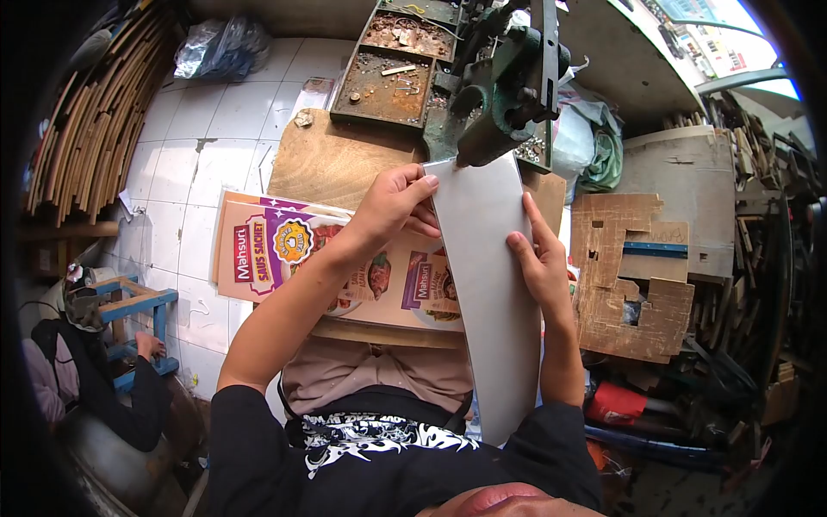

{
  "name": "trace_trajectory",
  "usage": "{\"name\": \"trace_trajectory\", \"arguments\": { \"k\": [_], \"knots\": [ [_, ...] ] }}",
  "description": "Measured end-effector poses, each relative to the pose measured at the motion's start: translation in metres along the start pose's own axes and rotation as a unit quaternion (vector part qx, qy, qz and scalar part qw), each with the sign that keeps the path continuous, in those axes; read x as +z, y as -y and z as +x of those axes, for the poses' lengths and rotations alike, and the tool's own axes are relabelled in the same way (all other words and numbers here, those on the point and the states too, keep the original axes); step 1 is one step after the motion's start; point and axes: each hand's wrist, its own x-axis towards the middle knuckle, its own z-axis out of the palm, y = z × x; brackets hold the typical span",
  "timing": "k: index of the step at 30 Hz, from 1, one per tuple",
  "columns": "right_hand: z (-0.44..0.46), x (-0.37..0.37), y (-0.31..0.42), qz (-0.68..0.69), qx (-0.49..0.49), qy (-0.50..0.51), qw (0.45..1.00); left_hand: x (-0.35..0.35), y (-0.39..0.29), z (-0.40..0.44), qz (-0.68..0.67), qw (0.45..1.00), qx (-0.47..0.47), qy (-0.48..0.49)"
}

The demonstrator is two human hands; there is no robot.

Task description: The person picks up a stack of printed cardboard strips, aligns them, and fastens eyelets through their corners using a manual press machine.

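A long grey-white panel point(487, 284) slants from under the head of a dark green machine point(500, 108) down to my lap. My left hand point(401, 202) pinches the panel's far left corner, thumb on top. Along the panel's right edge rests my right hand point(541, 258), its thumb and fingers closed on that edge. The panel's far end lies beneath the machine's narrow tip. Below my left forearm, printed cardboard sheets point(258, 250) with "Mahsuri" lettering lie stacked on a wooden board point(345, 164), partly covered by the panel.
A rusty compartment tray point(383, 90) with small metal parts adjoins the machine. Cut brown boards point(633, 276) lean at right. Stacked wood strips point(95, 112) stand at far left. Another person's hand point(149, 345) is near a blue stool point(142, 302). Plastic bags point(594, 142) sit behind.
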Motion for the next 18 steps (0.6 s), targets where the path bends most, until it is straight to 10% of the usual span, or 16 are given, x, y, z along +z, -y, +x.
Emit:
{"name": "trace_trajectory", "arguments": {
  "k": [18],
  "knots": [
    [0.001,-0.0025,-0.0039,-0.059,-0.018,0.0,0.998,-0.0002,-0.0009,0.0003,0.002,1.0,-0.003,0.007]
  ]
}}
